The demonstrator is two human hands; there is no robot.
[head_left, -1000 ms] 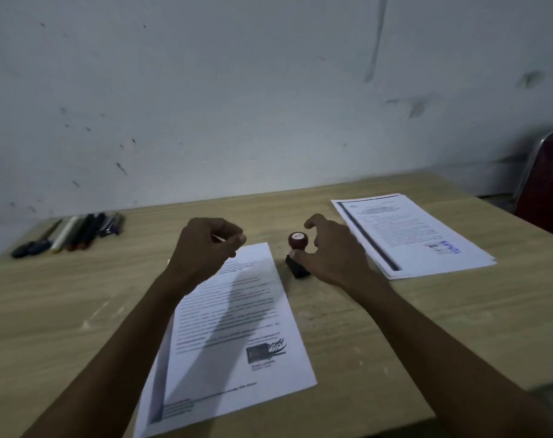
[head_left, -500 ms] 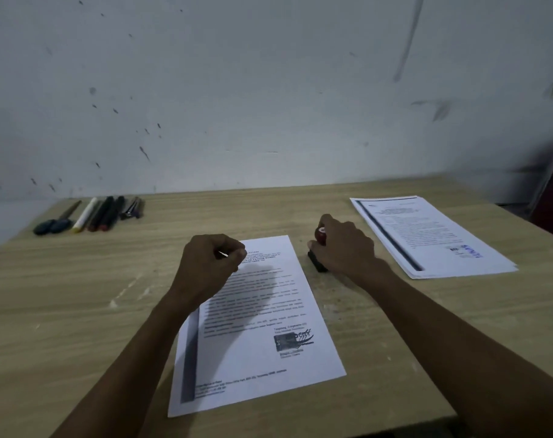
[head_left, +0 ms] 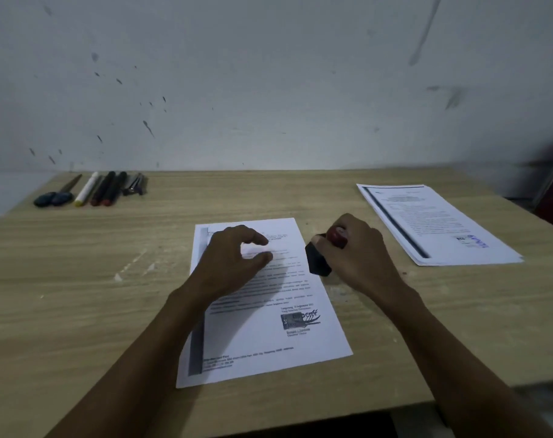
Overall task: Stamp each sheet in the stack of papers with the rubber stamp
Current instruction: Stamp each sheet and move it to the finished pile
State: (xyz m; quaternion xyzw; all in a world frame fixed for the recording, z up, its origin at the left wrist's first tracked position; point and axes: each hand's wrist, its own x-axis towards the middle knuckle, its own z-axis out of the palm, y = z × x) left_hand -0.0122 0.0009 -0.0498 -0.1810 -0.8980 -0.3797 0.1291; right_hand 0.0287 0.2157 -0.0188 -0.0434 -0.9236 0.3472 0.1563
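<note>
Beside the sheet's (head_left: 262, 311) right edge, right hand (head_left: 360, 257) grips stamp (head_left: 319, 260).

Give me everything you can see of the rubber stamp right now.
The rubber stamp has a black block-shaped base and a rounded dark-red knob handle. The right hand is wrapped around the knob, and the stamp tilts leftward. It sits beside the right edge of the white printed sheet on the wooden table; whether its base touches the table is unclear.
</note>
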